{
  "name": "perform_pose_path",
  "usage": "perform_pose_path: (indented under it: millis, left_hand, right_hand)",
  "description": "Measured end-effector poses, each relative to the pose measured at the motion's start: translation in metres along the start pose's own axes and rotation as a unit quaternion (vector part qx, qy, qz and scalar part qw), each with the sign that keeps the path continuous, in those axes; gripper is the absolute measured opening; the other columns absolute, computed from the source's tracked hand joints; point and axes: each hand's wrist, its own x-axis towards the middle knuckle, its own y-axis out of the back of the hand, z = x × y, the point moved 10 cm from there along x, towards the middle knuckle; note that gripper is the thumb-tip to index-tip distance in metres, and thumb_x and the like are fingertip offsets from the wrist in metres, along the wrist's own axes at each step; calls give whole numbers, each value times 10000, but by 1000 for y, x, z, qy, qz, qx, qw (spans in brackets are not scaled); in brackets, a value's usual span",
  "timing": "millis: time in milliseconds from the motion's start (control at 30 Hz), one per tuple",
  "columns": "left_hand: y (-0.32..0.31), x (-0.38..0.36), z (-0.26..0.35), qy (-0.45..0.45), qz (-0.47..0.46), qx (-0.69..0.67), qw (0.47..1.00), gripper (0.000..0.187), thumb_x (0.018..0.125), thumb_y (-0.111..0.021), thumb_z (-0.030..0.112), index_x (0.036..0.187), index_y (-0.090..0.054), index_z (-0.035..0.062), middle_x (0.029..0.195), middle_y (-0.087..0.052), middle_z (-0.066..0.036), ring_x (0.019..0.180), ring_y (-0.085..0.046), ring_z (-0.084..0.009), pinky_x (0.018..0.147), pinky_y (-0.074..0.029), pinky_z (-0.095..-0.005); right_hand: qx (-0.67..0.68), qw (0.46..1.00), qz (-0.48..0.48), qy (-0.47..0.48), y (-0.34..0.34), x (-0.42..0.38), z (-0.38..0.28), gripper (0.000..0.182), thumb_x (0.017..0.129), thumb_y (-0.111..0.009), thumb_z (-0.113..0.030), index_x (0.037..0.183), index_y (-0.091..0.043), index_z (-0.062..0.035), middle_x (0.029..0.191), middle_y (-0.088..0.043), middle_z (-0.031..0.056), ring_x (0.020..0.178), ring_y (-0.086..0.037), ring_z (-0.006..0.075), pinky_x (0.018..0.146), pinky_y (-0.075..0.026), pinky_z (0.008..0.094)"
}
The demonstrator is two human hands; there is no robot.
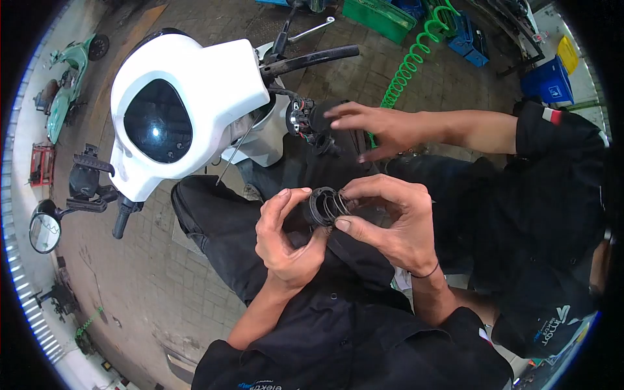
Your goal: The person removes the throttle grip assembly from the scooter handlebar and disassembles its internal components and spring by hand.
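In the middle of the frame, the left hand point(286, 244) has its fingers clamped on a black round part point(314, 208), which is tilted, with its opening showing. The right hand point(398, 221) pinches a thin coil spring point(335, 205) between thumb and fingers, at this opening. Above them, a co-worker's hand point(383, 129), fingers apart, is near the switch housing point(301, 117) of the white scooter point(214, 84).

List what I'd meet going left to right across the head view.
Round mirror, dark display, left of the two hands, black ring with coil spring, right of the two hands, blue bin.
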Motion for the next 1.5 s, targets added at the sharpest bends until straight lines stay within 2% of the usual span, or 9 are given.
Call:
perform_pose_path:
  millis: [467, 767, 967, 1033, 1167, 1333, 1400, 1433, 1500]
  left_hand:
    - [-3, 2, 11, -67, -26, 62, 995, 833, 638, -844, -136, 1394, -504, -52, 1144, -759, -222, 1034, -724, -363, 953, -559, -425]
    - [-3, -1, 12, -95, -18, 59, 994, 816, 635, -835, -159, 1377, -518, -42, 1152, -742, -230, 1013, -725, -369, 886, -580, -422]
    - [-4, -3, -1, -52, -24, 7, 998, 749, 632, -825, -166, 1322, -559, -46, 1158, -727, -236, 1029, -726, -385, 877, -596, -425]
    - [-9, -4, -4, -46, -60, 5, 997, 631, 711, -799, -203, 1287, -594, -45, 1225, -690, -239, 1094, -708, -314, 971, -577, -395]
    - [-12, -4, -5, -19, -72, 27, 997, 437, 732, -855, -138, 1125, -703, -24, 1221, -698, -210, 1031, -716, -273, 885, -591, -363]
    - [-16, -2, -10, 10, -65, 3, 998, 455, 743, -862, -129, 1155, -688, -49, 1205, -697, -207, 1041, -718, -258, 888, -592, -348]
    - [-18, -3, -16, 35, -62, -6, 997, 455, 747, -866, -124, 1159, -686, -56, 1201, -697, -207, 1044, -719, -257, 887, -592, -344]
    - [-19, -4, -19, 50, -63, -11, 997, 454, 747, -868, -123, 1157, -683, -60, 1200, -696, -208, 1052, -718, -261, 892, -590, -343]
    - [-21, -5, -22, 67, -63, -16, 996, 453, 748, -869, -122, 1156, -680, -65, 1200, -695, -209, 1059, -716, -265, 897, -589, -343]
  right_hand:
    - [18, 998, 26, -46, 1, 0, 3, 267, 786, -902, -22, 982, -733, 44, 903, -784, 111, 813, -775, 157, 756, -632, 285]
    - [-82, 994, 51, 52, -2, -4, -12, 280, 776, -907, -11, 995, -737, 34, 951, -770, 106, 846, -778, 172, 755, -630, 282]
    - [2, 1000, 12, -20, -8, 2, 16, 417, 788, -936, -90, 1144, -750, 22, 986, -750, 92, 860, -748, 147, 784, -620, 281]
    - [11, 999, 6, -36, -9, 5, 24, 420, 794, -936, -102, 1149, -747, 19, 976, -748, 85, 860, -739, 135, 784, -613, 275]
    - [62, 995, -8, -76, -12, 7, 45, 424, 794, -947, -146, 1124, -732, 10, 925, -723, 46, 833, -672, 85, 747, -569, 249]
    - [150, 985, 17, -88, -18, 7, 67, 378, 787, -950, -149, 1055, -725, -6, 950, -674, 31, 791, -623, 78, 701, -526, 242]
    - [16, 995, 76, 67, -9, 5, 42, 314, 794, -935, -122, 1008, -731, -16, 1024, -646, 60, 775, -625, 100, 692, -522, 257]
    - [-33, 991, 61, 110, -11, 2, 36, 218, 822, -888, -40, 991, -751, -29, 1085, -634, 95, 788, -663, 136, 701, -536, 282]
    - [-58, 987, 68, 134, -11, -1, 28, 195, 828, -862, -3, 990, -760, -34, 1084, -642, 104, 803, -683, 149, 710, -545, 292]
